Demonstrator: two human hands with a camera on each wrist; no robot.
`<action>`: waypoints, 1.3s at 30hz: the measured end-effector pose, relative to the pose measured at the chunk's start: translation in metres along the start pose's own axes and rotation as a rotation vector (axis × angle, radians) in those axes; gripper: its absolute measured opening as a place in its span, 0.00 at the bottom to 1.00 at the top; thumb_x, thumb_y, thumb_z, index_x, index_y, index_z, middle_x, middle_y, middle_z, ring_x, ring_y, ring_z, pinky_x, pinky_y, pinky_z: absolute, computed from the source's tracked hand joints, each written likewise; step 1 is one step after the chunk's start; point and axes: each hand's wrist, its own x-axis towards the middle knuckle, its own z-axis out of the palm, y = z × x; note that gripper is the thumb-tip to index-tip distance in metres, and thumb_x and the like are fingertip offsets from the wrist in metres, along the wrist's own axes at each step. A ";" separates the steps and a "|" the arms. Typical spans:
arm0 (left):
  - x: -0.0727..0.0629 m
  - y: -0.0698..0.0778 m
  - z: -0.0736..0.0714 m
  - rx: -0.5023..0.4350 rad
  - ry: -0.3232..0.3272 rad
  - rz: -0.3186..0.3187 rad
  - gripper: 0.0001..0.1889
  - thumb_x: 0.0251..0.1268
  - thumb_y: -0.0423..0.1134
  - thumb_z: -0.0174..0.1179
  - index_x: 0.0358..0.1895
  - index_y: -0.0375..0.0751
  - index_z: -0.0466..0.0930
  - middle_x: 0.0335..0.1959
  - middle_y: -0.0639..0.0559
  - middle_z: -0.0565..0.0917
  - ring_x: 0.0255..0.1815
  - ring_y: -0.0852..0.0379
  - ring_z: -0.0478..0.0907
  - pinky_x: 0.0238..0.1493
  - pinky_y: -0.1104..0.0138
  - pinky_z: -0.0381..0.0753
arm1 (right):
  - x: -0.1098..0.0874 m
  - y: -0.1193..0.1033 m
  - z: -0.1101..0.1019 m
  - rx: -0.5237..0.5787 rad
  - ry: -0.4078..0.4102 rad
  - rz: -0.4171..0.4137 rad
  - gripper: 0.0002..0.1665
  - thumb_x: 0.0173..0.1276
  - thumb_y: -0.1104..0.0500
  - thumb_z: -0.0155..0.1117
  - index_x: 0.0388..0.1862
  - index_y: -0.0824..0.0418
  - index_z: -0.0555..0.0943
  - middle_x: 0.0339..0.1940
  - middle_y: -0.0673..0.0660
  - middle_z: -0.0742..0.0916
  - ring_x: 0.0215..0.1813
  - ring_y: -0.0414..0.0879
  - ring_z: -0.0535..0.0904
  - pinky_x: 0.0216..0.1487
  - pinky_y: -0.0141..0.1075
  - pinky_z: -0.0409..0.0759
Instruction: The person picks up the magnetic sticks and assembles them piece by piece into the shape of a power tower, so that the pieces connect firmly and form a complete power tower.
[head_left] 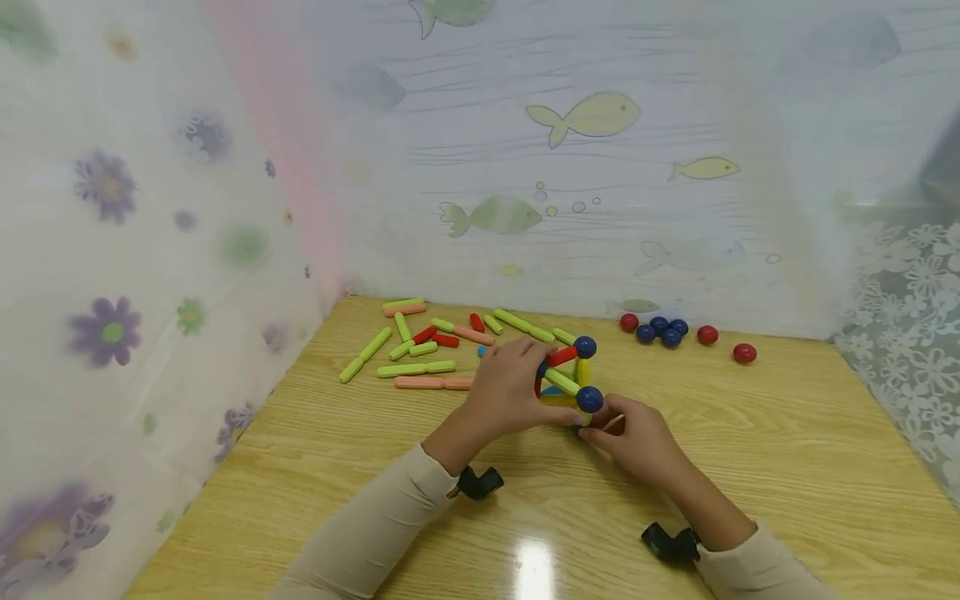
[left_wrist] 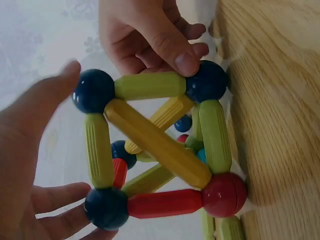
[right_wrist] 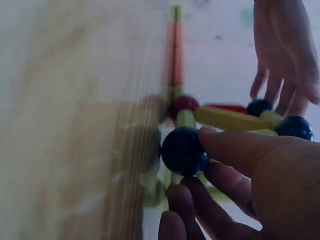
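Observation:
A boxy frame of magnetic rods and balls stands on the wooden table, its near face showing a long yellow rod (left_wrist: 159,143) set diagonally across a square. Green rods (left_wrist: 150,86) and a red rod (left_wrist: 165,203) form that square's sides, with blue balls (left_wrist: 106,208) and one red ball (left_wrist: 225,194) at its corners. My left hand (head_left: 504,390) holds the frame from above, thumb at one upper blue ball (left_wrist: 93,91) and fingers around another. Low at the table, my right hand (head_left: 637,439) pinches a corner blue ball (right_wrist: 184,151) between thumb and fingers.
Loose green rods (head_left: 416,369), orange rods (head_left: 431,383) and short red rods (head_left: 446,341) lie left of and behind the frame. Several blue balls (head_left: 671,337) and red balls (head_left: 707,335) sit at the back right. A patterned curtain (head_left: 480,167) hangs along the table's far edge.

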 end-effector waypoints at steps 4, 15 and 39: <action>0.001 0.001 0.005 0.017 -0.073 0.033 0.64 0.39 0.88 0.62 0.77 0.48 0.65 0.71 0.52 0.73 0.80 0.48 0.63 0.80 0.38 0.52 | -0.003 -0.007 0.005 0.041 -0.057 -0.015 0.14 0.69 0.45 0.74 0.45 0.51 0.85 0.45 0.48 0.89 0.45 0.43 0.87 0.45 0.37 0.86; 0.004 -0.018 0.012 -0.339 -0.158 0.160 0.55 0.53 0.65 0.74 0.81 0.53 0.55 0.81 0.54 0.60 0.84 0.50 0.53 0.79 0.45 0.60 | 0.000 0.001 -0.005 0.067 0.093 0.086 0.20 0.67 0.53 0.75 0.48 0.60 0.75 0.45 0.59 0.83 0.42 0.51 0.81 0.37 0.38 0.81; -0.002 -0.144 -0.016 -0.602 -0.011 -0.302 0.26 0.75 0.49 0.64 0.72 0.51 0.75 0.73 0.47 0.75 0.72 0.40 0.72 0.68 0.43 0.75 | 0.005 0.012 -0.006 0.050 0.015 0.056 0.20 0.63 0.43 0.78 0.41 0.55 0.85 0.45 0.53 0.90 0.45 0.46 0.87 0.44 0.40 0.85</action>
